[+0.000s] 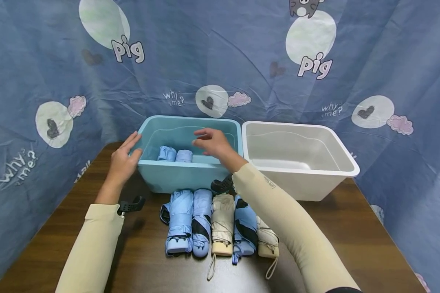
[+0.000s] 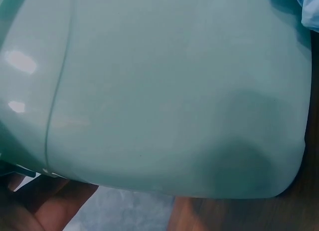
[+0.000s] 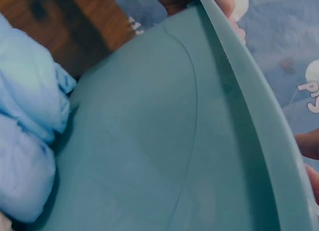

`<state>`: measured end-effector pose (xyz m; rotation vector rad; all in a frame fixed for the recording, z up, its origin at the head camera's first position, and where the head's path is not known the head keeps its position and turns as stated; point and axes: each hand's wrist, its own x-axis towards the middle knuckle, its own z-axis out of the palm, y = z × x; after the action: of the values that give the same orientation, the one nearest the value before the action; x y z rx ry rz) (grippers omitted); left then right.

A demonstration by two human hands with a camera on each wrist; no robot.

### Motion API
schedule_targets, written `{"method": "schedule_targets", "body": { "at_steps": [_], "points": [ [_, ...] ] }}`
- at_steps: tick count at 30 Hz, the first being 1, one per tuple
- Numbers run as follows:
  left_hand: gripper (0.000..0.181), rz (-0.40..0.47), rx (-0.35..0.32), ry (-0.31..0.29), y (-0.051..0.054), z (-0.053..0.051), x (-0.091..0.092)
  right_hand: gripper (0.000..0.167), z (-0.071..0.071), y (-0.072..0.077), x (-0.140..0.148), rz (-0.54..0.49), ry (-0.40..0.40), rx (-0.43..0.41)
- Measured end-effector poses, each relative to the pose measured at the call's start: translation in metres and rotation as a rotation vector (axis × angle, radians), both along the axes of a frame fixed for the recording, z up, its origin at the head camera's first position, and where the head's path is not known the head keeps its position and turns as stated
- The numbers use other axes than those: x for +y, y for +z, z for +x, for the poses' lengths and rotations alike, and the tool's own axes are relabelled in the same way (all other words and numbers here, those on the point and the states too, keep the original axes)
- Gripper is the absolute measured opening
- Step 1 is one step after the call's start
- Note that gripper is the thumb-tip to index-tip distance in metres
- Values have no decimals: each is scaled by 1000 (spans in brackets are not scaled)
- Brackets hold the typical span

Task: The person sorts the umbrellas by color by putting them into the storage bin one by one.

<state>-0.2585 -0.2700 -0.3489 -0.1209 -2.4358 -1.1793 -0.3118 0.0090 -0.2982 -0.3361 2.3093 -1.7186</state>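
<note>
My left hand (image 1: 124,162) rests at the left rim of a teal bin (image 1: 179,177), its fingers fairly straight along the outside and the thumb by the front corner. Over the inside of that bin hovers my right hand (image 1: 215,144), fingers loosely bent and holding nothing. Two rolled blue folding umbrellas (image 1: 166,154) show inside the bin, to the left of the right hand. In front of the bin, several folded umbrellas lie side by side: light blue (image 1: 179,219), periwinkle (image 1: 202,209), beige (image 1: 223,219), blue (image 1: 245,217) and another beige one (image 1: 267,238), partly covered by the right sleeve.
A white bin (image 1: 297,183) stands against the right side of the teal one, with nothing seen inside it. Both are on a dark wooden table (image 1: 150,268). Behind them hangs a blue printed cloth (image 1: 264,97). Wrist straps with black mounts sit on both forearms.
</note>
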Motion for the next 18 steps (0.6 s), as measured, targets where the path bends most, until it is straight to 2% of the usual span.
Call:
{"method": "schedule_targets", "body": {
  "at_steps": [9,18],
  "points": [
    [49,-5,6,8,3,-1,-1,35,14,4,27,-138,26,41],
    [49,-23,5,41,0,-4,-1,34,31,5,52,-210,50,102]
  ]
}}
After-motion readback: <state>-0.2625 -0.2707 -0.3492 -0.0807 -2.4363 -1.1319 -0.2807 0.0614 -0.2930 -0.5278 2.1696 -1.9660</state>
